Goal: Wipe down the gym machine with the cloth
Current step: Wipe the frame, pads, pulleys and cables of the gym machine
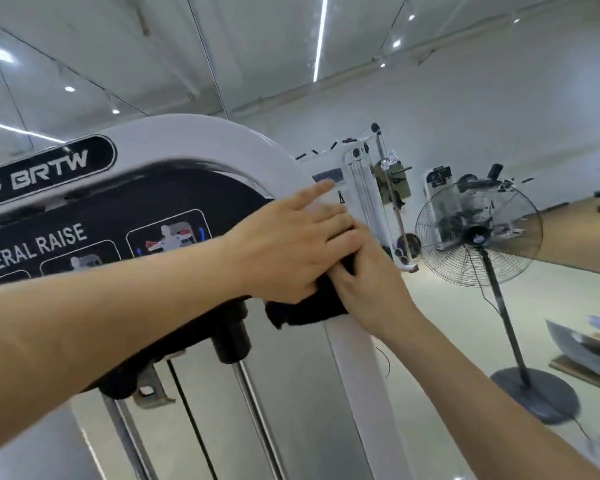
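Left hand [291, 247]: mine, reaching in from the left, laid palm-down with fingers straight and slightly spread, forefinger stretched furthest forward; it holds nothing and lies over the fingers of the other hand and the top of the cloth. Right hand [368, 282]: mine, coming up from the lower right, pressed against the cloth with the thumb lying on the fabric; its fingers are mostly covered by the left hand, so I cannot tell whether they curl round the cloth or lie flat. Cloth [309, 310]: black, bunched, sandwiched between both hands and the machine's frame, its loose edge hanging just below my left palm. Gym machine [201, 133]: white arched frame, curving from above my left forearm down under both hands into an upright post beneath my right wrist. Black placard [94, 233]: left of my left hand, lettered "LATERAL RAISE", with exercise diagrams. BRTW badge [49, 171]: above the placard, on the arch. Guide rods [253, 410]: chrome, below my left forearm. Pedestal fan [478, 233]: right of my right hand, well apart. Cable machine [364, 188]: beyond my fingertips, distant.
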`<state>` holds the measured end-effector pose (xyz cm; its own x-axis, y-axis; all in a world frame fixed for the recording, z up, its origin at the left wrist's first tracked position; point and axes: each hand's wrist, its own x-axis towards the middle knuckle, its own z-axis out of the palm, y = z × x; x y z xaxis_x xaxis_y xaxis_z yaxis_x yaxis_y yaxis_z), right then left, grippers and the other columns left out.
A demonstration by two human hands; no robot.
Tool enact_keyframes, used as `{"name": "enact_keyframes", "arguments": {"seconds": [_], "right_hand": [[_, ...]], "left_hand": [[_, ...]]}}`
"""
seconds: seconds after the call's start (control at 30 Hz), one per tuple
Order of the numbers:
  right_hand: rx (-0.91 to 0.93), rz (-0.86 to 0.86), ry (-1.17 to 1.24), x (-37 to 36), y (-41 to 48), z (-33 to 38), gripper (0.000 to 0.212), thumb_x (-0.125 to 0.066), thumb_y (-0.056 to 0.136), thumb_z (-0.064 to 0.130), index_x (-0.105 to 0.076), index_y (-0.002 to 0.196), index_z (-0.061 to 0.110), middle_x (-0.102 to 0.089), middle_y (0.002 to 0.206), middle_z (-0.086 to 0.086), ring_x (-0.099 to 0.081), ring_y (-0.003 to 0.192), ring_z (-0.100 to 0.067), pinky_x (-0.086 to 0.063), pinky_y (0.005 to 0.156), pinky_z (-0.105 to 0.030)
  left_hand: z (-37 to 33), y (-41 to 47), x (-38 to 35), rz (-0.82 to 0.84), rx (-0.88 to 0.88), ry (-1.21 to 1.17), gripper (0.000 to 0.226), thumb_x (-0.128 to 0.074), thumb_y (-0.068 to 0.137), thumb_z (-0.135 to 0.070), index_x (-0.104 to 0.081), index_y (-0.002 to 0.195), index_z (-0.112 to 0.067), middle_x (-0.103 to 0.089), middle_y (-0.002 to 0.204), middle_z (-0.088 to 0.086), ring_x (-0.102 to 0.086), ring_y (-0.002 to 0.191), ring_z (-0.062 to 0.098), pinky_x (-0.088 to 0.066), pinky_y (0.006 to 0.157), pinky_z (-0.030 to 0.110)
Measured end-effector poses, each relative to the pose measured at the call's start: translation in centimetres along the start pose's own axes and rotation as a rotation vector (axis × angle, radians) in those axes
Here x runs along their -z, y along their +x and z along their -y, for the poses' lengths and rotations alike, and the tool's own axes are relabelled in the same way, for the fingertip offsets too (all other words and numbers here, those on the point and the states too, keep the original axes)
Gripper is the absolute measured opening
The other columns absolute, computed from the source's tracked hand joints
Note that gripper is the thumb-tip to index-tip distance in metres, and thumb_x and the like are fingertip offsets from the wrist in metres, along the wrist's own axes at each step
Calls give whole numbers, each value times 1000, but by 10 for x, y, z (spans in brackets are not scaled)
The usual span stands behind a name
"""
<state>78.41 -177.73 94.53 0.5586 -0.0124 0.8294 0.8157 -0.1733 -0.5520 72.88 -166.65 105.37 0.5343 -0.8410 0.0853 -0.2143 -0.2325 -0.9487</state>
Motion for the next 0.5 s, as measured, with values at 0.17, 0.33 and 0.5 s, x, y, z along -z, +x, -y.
{"name": "enact_keyframes", "arguments": {"seconds": [0.17, 0.33, 0.5], "right_hand": [[68, -60, 238, -14, 39, 16, 47, -54, 92, 40, -40, 135, 28, -54, 125, 6, -53, 114, -8, -47, 96, -33], [58, -58, 157, -17, -12, -23, 49, -51, 96, 39, -34, 140, 28, -51, 127, 8, -53, 109, -6, -44, 80, -12], [11, 59, 102, 2, -63, -53, 38, -65, 83, 49, -37, 108, 44, -45, 102, 18, -53, 87, -2, -44, 60, -18]], "left_hand": [[34, -21, 11, -108, 147, 122, 37, -46, 86, -20, -61, 119, -11, -60, 126, 11, -55, 117, 31, -35, 106, 45], [-9, -24, 9, -19, 128, 4, 34, -34, 95, -7, -60, 116, -4, -59, 91, 10, -55, 71, 26, -47, 56, 39], [-65, -14, -6, 92, 205, -98, 24, -36, 89, 1, -50, 106, -9, -49, 80, 6, -37, 51, 18, -32, 37, 26]]}}
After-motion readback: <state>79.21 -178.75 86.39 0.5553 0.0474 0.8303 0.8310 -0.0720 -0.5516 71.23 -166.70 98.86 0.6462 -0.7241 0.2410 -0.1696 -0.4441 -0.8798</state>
